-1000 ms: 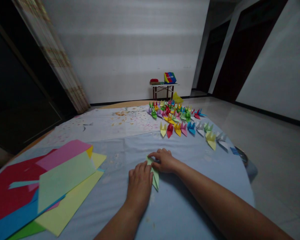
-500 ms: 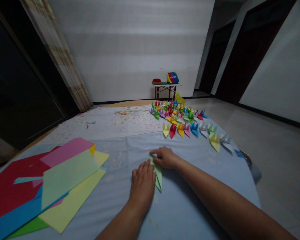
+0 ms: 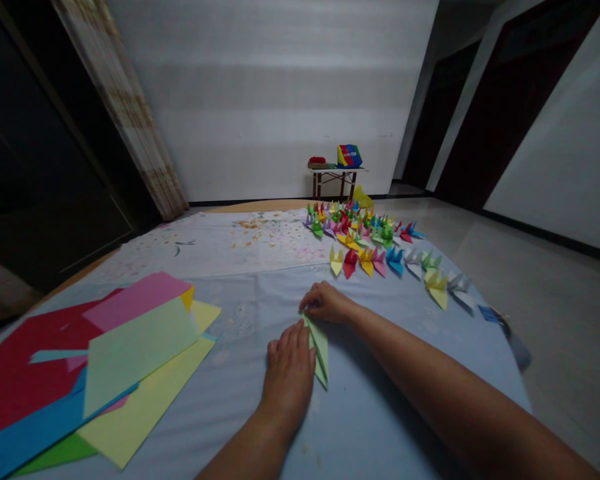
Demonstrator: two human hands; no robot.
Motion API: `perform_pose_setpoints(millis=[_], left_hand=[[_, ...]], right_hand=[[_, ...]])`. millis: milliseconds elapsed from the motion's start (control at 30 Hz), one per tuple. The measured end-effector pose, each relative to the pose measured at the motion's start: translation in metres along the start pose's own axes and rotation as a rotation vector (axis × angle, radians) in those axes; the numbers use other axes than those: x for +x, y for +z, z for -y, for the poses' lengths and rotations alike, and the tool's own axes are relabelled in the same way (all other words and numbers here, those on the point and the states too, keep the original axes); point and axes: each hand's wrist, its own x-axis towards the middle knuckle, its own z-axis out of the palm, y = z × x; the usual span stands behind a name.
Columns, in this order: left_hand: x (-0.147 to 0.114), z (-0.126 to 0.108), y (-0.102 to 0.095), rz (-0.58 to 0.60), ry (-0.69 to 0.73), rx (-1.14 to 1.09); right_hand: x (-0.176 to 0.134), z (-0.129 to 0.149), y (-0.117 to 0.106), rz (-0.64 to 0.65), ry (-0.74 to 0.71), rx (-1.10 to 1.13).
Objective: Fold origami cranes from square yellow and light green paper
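Observation:
A light green folded paper (image 3: 321,352), long and narrow with pointed ends, lies on the cloth in front of me. My left hand (image 3: 291,360) rests flat over its left side, fingers stretched forward and close together. At the paper's far tip, my right hand (image 3: 326,303) has its fingers curled in a pinch on the point. Part of the paper is hidden under my left fingers. Beyond my hands stands a row of folded paper cranes, among them a red one (image 3: 350,264) and a blue one (image 3: 395,260).
Loose coloured sheets overlap on the left, with a pale green sheet (image 3: 140,353) on top and a red sheet (image 3: 30,360) below. Many more small cranes crowd the far right of the table. Behind it, a small stand (image 3: 335,171) carries a colourful box (image 3: 349,156).
My right fingers have drawn closer together at the paper's tip, and the hand sits slightly farther away. My left hand stays on the paper. The whole view has shifted slightly.

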Motion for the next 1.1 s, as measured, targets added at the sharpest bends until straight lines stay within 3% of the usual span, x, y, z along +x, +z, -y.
perform_pose_setpoints(millis=[333,533,700,1100], left_hand=[[0.001,0.0,0.0,0.043,0.011,0.048],[0.002,0.0,0.0,0.081,-0.017,0.033],[0.002,0.0,0.001,0.07,-0.017,0.031],[0.001,0.001,0.001,0.061,-0.002,0.033]], right_hand=[[-0.005,-0.001,-0.007,0.011,-0.087,-0.046],[-0.005,0.0,-0.002,-0.05,0.027,0.013],[-0.001,0.004,0.002,-0.028,0.145,0.089],[0.001,0.006,0.006,-0.06,0.172,0.047]])
